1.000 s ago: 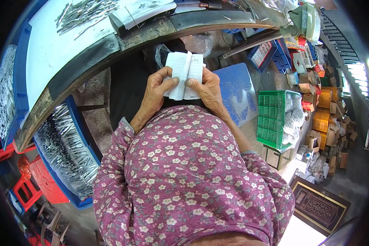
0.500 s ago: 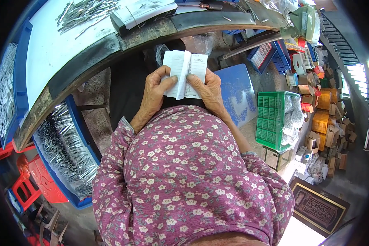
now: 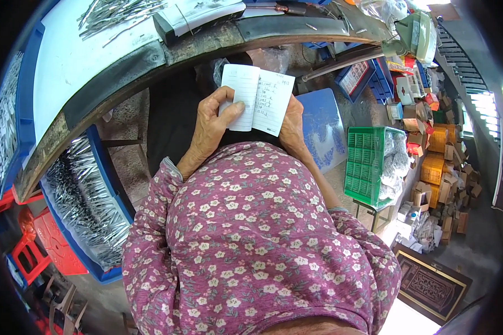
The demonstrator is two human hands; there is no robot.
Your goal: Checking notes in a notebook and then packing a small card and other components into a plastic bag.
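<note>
1. Purple floral cloth fills the lower picture: the person's blouse (image 3: 251, 245), with both sleeves running up from it toward the hands.
2. The left hand (image 3: 212, 125) is closed around the left half of a small lined notebook (image 3: 257, 97); its thumb lies flat across the left page and the fingers curl behind the cover.
3. The right hand (image 3: 292, 129) grips the notebook's lower right corner from behind; only its back and knuckles show, so how tightly the fingers close cannot be told.
4. The notebook is open, held in the air just below the bench edge and in front of the chest. Its spine runs up and away from the person, tilted slightly to the right. The left page is blank ruled paper; the right page carries handwriting.
5. The notebook lies directly above and between both hands, and the left hand covers more of it than the right.
6. Just right of the hands lies a blue patterned board (image 3: 321, 131), and farther right stands a green plastic crate (image 3: 369, 167).
7. At lower left a blue tray (image 3: 95, 223) holds a heap of thin metal rods.
8. Beyond the notebook curves the dark workbench edge (image 3: 207, 47), with more metal rods (image 3: 117, 11) spread on a white sheet.
</note>
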